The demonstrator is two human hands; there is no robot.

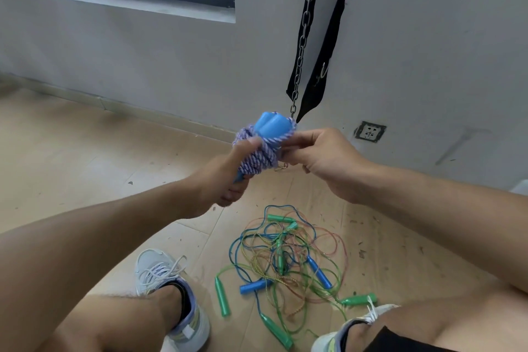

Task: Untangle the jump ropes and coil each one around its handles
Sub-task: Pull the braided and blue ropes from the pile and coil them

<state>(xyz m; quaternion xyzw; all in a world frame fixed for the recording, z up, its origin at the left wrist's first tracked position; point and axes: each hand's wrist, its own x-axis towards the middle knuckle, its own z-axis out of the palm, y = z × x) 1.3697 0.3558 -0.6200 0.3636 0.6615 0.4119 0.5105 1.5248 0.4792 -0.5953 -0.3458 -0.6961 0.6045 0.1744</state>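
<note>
**Coil of the first rope at risk of slipping loose before it is secured**

We hold the blue-and-white rope, wound around its paired blue handles, at chest height above the floor: the left hand has its grip clamped on the lower end of the handles and the coil, thumb pressed across the turns, while the right hand has its fingertips pinched together at the coil's right side, apparently on the rope's last turn, though we cannot tell whether a free end is there. We judge that if the right pinch slackens before the end is tucked, the upper turns slide off the handle tops and unwind. The remaining tangle of ropes lies on the floor between the shoes; a dropped coil could land in it and snag again.
</note>
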